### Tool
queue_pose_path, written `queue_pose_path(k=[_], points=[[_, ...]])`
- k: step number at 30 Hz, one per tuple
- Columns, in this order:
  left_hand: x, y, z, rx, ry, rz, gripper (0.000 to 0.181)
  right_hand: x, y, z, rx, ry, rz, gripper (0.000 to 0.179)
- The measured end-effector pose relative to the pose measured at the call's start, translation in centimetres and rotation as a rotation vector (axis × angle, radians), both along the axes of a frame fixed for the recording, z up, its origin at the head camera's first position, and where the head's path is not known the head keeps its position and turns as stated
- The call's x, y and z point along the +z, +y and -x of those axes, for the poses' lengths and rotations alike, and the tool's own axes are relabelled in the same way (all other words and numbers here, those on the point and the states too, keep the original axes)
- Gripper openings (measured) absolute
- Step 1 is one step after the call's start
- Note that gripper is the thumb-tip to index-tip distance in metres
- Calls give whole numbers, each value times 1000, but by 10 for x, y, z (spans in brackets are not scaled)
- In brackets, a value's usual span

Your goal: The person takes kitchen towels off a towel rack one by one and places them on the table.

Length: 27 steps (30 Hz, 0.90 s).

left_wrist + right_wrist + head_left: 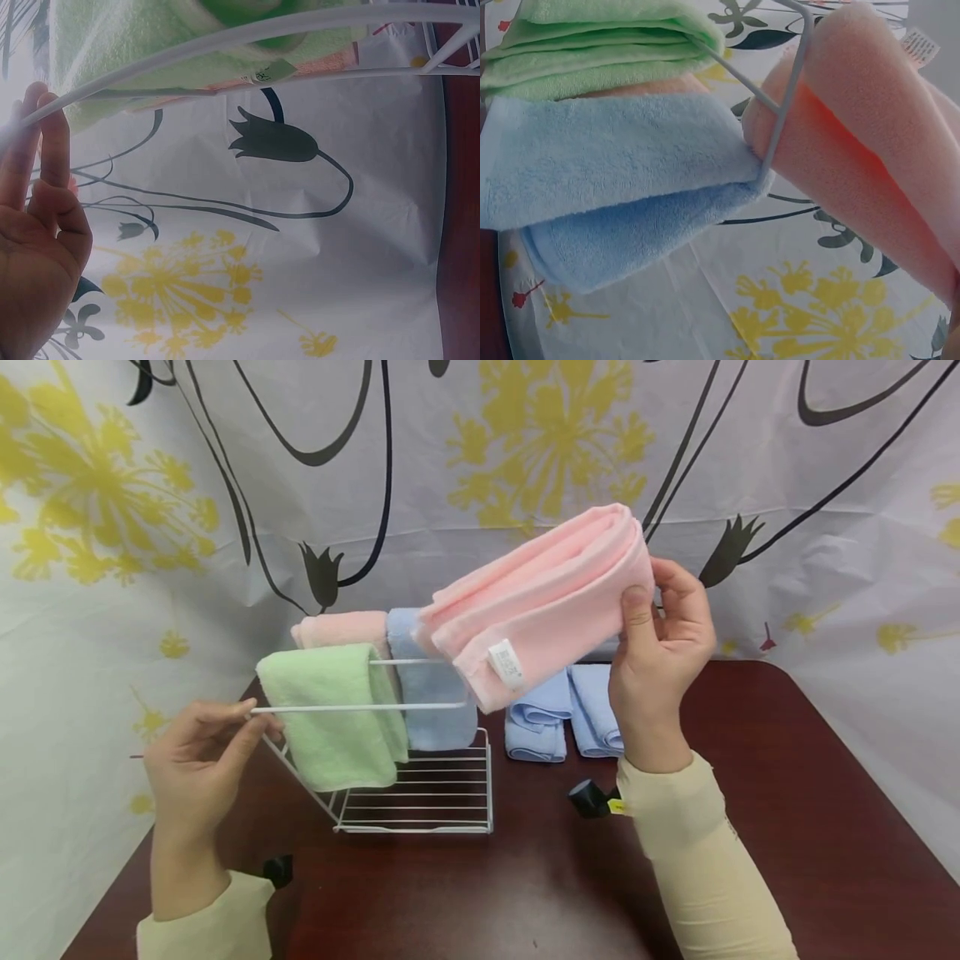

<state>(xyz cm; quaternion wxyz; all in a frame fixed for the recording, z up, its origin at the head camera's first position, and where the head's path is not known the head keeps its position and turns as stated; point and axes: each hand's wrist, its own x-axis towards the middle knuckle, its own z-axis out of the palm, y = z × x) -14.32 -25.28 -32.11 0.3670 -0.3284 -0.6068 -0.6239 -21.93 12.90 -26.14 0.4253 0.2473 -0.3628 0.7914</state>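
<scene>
At the far left, the left hand [198, 752] pinches the end of a rail on the white wire rack [412, 830] between thumb and fingertips, probably to keep the light frame from shifting on the dark red-brown bench [375, 893]. Over the rack's raised rails hangs a pale green terry towel [330, 718], folded so that it drapes without spreading across the rail. Behind it is a pale pink hanging towel [348, 625], mostly hidden, and just beside that a light blue hanging towel [435, 693]; which rail bears the pink one is hard to make out.

Right of these, a layered pink folded towel [555, 593] with a white label [505, 662] is held up in the air, its free end near the rail ends — whether they touch, I cannot tell. Beyond it on the bench lie two blue folded towels [536, 735], partly covered by the pink cloth and the arm. Farthest right, the right hand [667, 652] grips the towel's end, thumb on the near face, apparently to keep the layers together; some fingertips are hidden behind it, and the right wrist view cuts off nearly all of this hand.
</scene>
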Motion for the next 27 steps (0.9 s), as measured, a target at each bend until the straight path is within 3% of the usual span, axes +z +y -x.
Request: queue_pose_path(k=[9,16,27], points=[[-1,0,0,-19,0,-12,22,-3,12,-1,-10,-5,29,27],[-1,0,0,-13,5,-11,22,-11,28,-4,-72,-19,-1,26],[-1,0,0,-14,3,-13,23,-33,59,-13,-205,-60,-218,23]])
